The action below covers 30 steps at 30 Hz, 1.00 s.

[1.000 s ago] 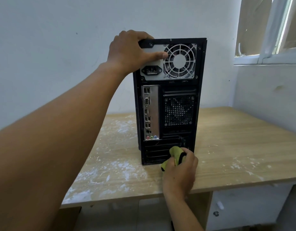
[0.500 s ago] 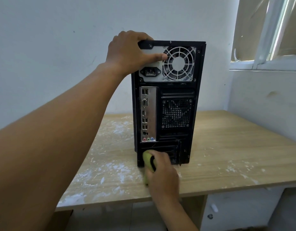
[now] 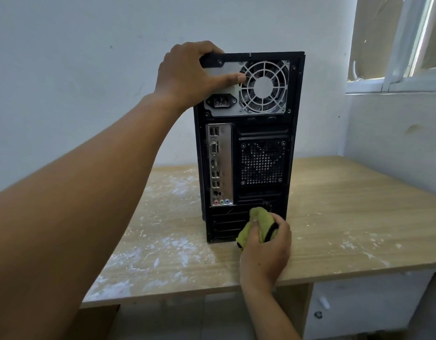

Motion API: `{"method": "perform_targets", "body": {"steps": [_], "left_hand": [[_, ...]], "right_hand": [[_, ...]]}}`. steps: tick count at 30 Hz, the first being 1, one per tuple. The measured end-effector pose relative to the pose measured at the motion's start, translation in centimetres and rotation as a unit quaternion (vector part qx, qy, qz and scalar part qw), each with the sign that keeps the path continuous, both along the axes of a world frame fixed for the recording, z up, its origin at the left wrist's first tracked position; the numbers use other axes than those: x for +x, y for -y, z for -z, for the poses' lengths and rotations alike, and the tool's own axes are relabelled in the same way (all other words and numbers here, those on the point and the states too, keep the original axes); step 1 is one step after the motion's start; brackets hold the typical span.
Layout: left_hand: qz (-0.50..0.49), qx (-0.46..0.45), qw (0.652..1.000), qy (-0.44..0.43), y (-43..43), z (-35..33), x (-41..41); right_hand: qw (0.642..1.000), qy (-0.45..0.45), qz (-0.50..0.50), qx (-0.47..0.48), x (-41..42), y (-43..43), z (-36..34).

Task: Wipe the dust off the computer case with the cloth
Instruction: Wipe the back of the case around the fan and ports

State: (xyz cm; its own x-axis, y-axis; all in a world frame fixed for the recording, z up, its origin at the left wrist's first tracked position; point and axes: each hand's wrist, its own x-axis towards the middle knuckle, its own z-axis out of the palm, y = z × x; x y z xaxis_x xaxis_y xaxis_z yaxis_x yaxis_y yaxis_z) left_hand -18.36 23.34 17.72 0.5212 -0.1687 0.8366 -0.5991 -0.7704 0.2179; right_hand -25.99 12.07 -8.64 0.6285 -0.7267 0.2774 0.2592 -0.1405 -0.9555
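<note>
A black computer case (image 3: 263, 168) stands upright on the wooden table (image 3: 347, 217), its back panel with fan grille and ports facing me. My left hand (image 3: 187, 77) grips the case's top left corner, thumb lying across the power supply plate. My right hand (image 3: 266, 251) holds a bunched yellow-green cloth (image 3: 258, 224) with a black edge, pressed against the lower right of the back panel, over the expansion slots. The cloth hides part of the slots.
White dust and paint specks cover the table's left and front parts (image 3: 163, 241). A white wall stands close behind the case. A window (image 3: 408, 45) and a white ledge lie to the right. The table's front edge is just below my right hand.
My right hand has slid the cloth from the bottom left of the back panel rightward to the lower right, having gone leftward before that. The left hand keeps its grip.
</note>
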Motion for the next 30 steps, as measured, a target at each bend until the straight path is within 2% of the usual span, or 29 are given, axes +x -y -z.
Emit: {"method": "perform_targets", "body": {"steps": [4,7,12,15,17,20,22,25,28,30], "left_hand": [[0.078,-0.076,0.994,0.013,0.4,2.2,0.6],[0.1,-0.165,0.981,-0.032,1.0,4.9,0.5],[0.111,-0.231,0.962,-0.095,1.9,9.6,-0.1],[0.103,-0.251,0.954,-0.131,2.2,12.7,-0.5],[0.097,-0.257,0.949,-0.154,2.0,14.3,-0.5],[0.103,-0.264,0.944,-0.167,1.8,15.2,-0.4],[0.102,-0.261,0.946,-0.165,2.0,15.3,-0.5],[0.093,-0.254,0.949,-0.164,2.0,15.2,-0.7],[0.084,-0.24,0.951,-0.175,1.7,15.3,-0.5],[0.08,-0.233,0.952,-0.182,1.5,15.2,-0.5]], "right_hand": [[0.999,0.009,0.013,0.037,0.4,0.1,0.0],[0.999,0.006,0.003,0.041,0.6,0.1,0.1],[0.999,-0.024,-0.031,-0.03,0.4,-0.2,0.3],[0.994,-0.017,-0.051,-0.098,0.1,-0.4,0.6],[0.98,-0.01,-0.076,-0.183,0.0,-0.6,0.8],[0.92,-0.01,-0.138,-0.366,0.1,-1.0,0.9],[0.897,-0.02,-0.172,-0.406,0.2,-1.0,1.0],[0.938,-0.021,-0.143,-0.315,0.1,-0.6,1.0],[0.989,-0.027,-0.046,-0.139,0.1,-0.1,0.8],[0.998,-0.032,-0.014,-0.043,0.3,0.3,0.5]]}}
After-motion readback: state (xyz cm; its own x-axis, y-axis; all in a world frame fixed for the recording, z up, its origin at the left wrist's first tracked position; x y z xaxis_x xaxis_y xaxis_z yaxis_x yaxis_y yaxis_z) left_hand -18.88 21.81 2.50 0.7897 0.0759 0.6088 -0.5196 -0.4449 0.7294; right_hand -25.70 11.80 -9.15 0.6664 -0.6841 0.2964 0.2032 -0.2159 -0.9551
